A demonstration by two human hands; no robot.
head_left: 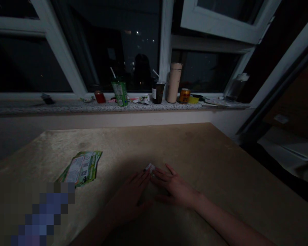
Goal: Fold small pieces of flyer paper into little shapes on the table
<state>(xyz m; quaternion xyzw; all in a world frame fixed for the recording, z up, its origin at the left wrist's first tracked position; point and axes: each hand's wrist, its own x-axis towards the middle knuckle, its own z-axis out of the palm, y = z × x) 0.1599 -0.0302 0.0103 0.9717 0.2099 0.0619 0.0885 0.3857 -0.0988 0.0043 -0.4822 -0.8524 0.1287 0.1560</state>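
The small printed wrapper lies on the tabletop between the fingertips of both hands, and the work there looks like flattening or handling it against the board. To do that well, light and even pressure from both sides would probably serve best, since something so thin could skid or crease if one side pushes harder; keeping the fingertips near its edges should help (a shadow falls right around it, so touch may guide better than sight). The left hand is laid out with fingers extended and thumb spread away, its fingertips at the wrapper's near left edge. The right hand is likewise unclenched, fingers loosely fanned, the foremost ones meeting the wrapper's right side. Neither appears to grasp anything, though how firmly they press I cannot tell. A green printed pouch lies well apart, to the left.
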